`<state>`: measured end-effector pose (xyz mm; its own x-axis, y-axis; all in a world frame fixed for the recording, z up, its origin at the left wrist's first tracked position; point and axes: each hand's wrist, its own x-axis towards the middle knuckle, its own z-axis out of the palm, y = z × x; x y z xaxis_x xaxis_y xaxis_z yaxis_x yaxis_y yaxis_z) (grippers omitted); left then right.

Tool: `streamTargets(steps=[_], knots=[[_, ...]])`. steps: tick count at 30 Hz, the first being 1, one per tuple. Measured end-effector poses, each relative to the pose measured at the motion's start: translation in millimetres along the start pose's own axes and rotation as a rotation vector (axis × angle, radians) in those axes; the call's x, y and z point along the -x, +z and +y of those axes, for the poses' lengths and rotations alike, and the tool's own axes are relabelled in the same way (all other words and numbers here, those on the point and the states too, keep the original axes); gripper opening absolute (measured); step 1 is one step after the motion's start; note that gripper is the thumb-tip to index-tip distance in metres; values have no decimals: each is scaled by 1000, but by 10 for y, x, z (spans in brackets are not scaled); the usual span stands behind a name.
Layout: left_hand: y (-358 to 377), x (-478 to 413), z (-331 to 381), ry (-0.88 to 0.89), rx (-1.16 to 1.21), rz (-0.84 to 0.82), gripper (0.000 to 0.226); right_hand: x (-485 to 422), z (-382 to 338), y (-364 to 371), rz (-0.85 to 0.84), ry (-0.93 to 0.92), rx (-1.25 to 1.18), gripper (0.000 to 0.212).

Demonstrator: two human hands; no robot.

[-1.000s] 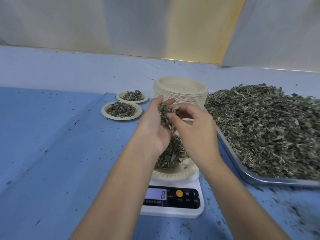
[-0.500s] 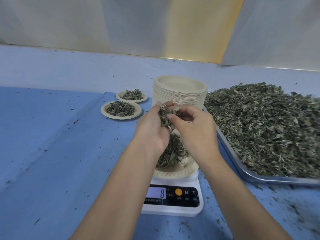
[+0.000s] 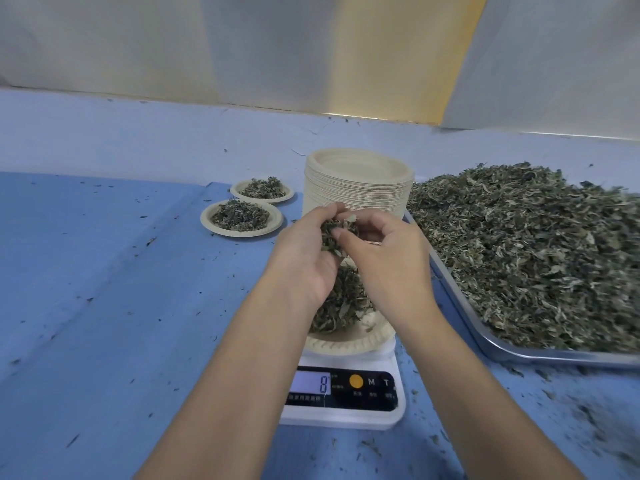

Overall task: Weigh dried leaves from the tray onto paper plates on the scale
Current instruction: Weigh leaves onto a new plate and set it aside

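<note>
A white scale stands in front of me, its display reading 8. A paper plate with a heap of dried leaves sits on it. Above the plate, my left hand cups a clump of leaves in its curled fingers. My right hand pinches at that clump with thumb and fingers. A metal tray piled with dried leaves lies to the right.
A tall stack of empty paper plates stands behind my hands. Two filled plates, the nearer one and the farther one, sit at the back left. Leaf crumbs dot the blue table cover.
Both hands have stayed together over the plate, shifting only slightly, fingers working the clump. The scale still reads 8.
</note>
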<state>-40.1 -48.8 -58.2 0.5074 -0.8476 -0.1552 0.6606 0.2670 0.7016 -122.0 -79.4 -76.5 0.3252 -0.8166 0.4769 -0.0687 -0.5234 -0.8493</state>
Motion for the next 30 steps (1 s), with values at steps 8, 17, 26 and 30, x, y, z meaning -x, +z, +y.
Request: streamTargets(steps=[8, 17, 26, 30], knots=[[-13, 25, 69, -36, 135, -35, 21, -17, -1, -4, 11, 65, -129, 14], [-3, 43, 71, -29, 90, -26, 18, 15, -14, 1, -5, -5, -83, 16], [16, 80, 32, -150, 200, -81, 16, 27, -18, 14, 16, -105, 40, 22], [-74, 63, 87, -243, 360, 36, 18, 10, -25, -7, -61, -72, -15, 32]])
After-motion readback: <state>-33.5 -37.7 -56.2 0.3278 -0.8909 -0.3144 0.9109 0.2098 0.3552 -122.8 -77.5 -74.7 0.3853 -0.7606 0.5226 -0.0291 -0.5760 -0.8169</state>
